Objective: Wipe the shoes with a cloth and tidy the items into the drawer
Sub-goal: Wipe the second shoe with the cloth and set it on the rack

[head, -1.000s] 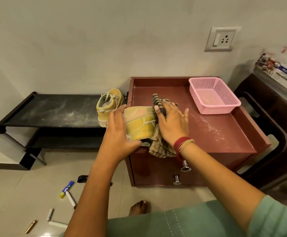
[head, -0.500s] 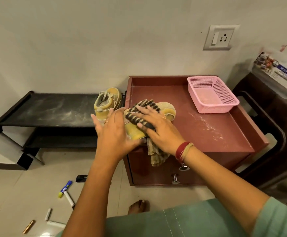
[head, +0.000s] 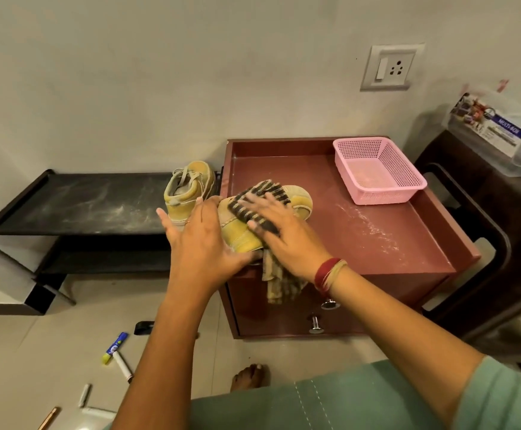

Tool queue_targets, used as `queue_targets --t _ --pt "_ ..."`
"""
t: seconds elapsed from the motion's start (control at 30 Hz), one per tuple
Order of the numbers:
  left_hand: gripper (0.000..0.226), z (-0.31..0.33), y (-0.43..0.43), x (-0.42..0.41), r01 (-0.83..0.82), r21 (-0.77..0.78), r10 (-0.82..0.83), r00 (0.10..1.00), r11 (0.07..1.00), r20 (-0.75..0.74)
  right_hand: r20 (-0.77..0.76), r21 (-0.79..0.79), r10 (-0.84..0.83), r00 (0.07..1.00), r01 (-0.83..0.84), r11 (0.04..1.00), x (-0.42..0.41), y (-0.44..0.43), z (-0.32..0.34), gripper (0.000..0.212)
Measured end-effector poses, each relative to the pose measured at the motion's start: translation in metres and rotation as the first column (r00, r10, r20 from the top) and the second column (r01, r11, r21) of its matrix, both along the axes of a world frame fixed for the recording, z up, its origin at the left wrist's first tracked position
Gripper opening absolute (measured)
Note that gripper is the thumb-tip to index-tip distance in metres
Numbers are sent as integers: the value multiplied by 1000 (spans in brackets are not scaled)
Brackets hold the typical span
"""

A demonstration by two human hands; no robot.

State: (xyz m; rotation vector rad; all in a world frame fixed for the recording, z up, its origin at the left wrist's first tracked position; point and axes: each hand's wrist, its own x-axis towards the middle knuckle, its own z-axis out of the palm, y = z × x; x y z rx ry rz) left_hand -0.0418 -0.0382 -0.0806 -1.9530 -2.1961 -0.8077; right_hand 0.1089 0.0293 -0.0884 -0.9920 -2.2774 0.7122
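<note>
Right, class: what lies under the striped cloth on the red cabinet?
A yellow shoe, only its ends showing. The right hand presses the striped cloth onto it; the shoe's middle is covered.

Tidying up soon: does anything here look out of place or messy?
Yes. Pens lie scattered on the floor at lower left, and whitish dust streaks the cabinet top and the black shelf.

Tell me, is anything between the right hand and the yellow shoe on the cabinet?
Only the striped cloth: the right hand presses it flat onto the shoe, as wiping needs. The left hand touches the shoe's side directly, with nothing between.
</note>
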Motion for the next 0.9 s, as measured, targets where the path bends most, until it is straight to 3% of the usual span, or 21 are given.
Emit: queue_targets --t 0.1,0.23,0.33,0.4,0.5,0.53,0.6,0.7,0.9 --pt "104 1 0 -1 11 3 -11 1000 1000 -19 29 -48 -225 974 227 973 8 12 4 46" --pt "99 1 -1 -1 8 31 -8 1000 999 -6 -55 -54 6 998 -9 998 -3 -7 2 43" --pt "104 1 -3 -2 6 -2 -6 1000 1000 -15 -42 -129 -174 984 168 977 4 8 4 46" --pt "105 2 -5 -5 1 -33 -1 1000 999 -13 -9 -170 -200 980 195 966 7 15 4 47" --pt "107 3 -8 -19 12 -101 -3 996 995 85 -229 -249 -288 930 230 941 11 25 8 41" --pt "107 3 -8 -25 27 -130 -11 993 991 118 -263 -234 -364 894 307 923 15 29 8 39" --pt "108 1 -10 -32 74 -174 -44 985 982 169 -174 -150 -440 881 418 896 22 38 5 42" --pt "107 -3 -10 -28 132 -146 -97 970 980 222 65 -101 -306 950 311 945 15 32 -4 43" --pt "120 -5 -2 -15 94 -121 -70 980 988 185 192 76 -18 981 4 997 5 14 6 42"
